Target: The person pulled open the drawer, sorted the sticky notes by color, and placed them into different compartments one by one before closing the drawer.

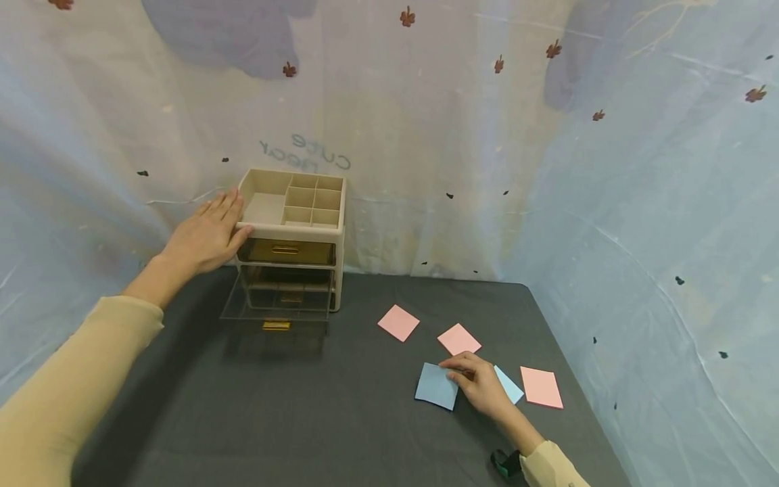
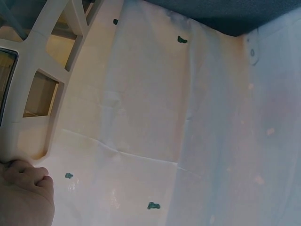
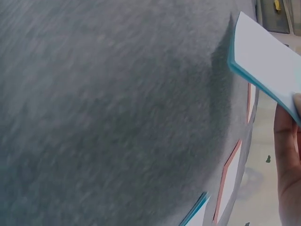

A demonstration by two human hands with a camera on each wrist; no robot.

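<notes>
A cream desktop organizer [image 1: 292, 233] with a divided top tray and see-through drawers stands at the back left. Its lower clear drawer [image 1: 276, 325] is pulled out toward the front. My left hand [image 1: 203, 233] rests with extended fingers on the organizer's left side, the thumb at the front edge. In the left wrist view, the hand [image 2: 28, 197] touches the frame's corner. Over the table's right part, my right hand [image 1: 477, 389] pinches a blue sticky note pad [image 1: 435, 385] at its edge. The right wrist view shows that pad [image 3: 263, 56] tilted, above its shadow.
Pink sticky note pads lie behind the right hand, one at left [image 1: 398, 322] and another [image 1: 459, 338] nearer it. A further pink pad [image 1: 541, 387] lies at right, beside a partly hidden light-blue pad [image 1: 508, 385]. Patterned curtains [image 1: 426, 135] enclose the dark table [image 1: 274, 419].
</notes>
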